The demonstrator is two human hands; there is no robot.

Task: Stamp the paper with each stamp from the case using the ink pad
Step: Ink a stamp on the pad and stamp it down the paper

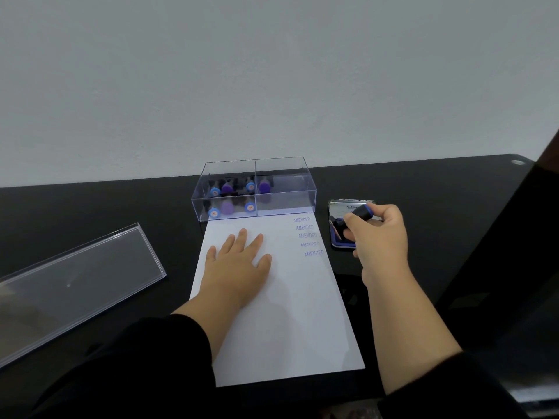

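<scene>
A white paper lies on the black table, with several blue "AMENDED" prints down its upper right edge. My left hand rests flat on the paper, fingers straight. My right hand grips a black stamp with a blue cap, tilted over the open ink pad just right of the paper. The clear case stands at the paper's far edge, with several blue- and purple-capped stamps in its left compartment.
The clear case lid lies flat on the table at the left. The table's back edge meets a plain grey wall. A dark object rises along the right side.
</scene>
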